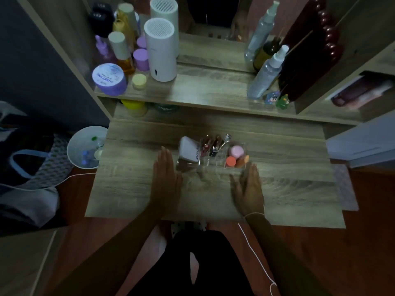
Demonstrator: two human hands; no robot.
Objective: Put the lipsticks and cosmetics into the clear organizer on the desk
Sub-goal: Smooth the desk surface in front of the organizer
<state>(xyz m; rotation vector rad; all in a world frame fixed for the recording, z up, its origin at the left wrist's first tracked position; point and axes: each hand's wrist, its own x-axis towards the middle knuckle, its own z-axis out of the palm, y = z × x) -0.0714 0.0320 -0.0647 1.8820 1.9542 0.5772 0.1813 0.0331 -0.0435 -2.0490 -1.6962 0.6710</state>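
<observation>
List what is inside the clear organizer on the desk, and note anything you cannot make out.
The clear organizer holds a white box at left, upright lipsticks in the middle, and pink and orange sponges at right. The front slots are too blurred to judge.

**Lighting and image quality, head view**

Scene dim overall, low contrast, muddy colour. Brightest zone is the upper shelf: the white cylindrical appliance with a perforated top (pixel 159 50) and the lilac round tub (pixel 109 79) catch most of the light, apparently from above. The grey-brown wood-grain desk (pixel 139 189) is evenly and weakly lit; no hard shadows fall under the flat-spread left hand (pixel 165 178) or right hand (pixel 249 186). The right hand's fingertips smear with motion blur. Just beyond both hands, the clear plastic organizer (pixel 188 165) shows faint glints, its walls hard to trace. Lower frame falls almost black. Wide-angle bending warps shelf edges outward; corners soft.
</observation>
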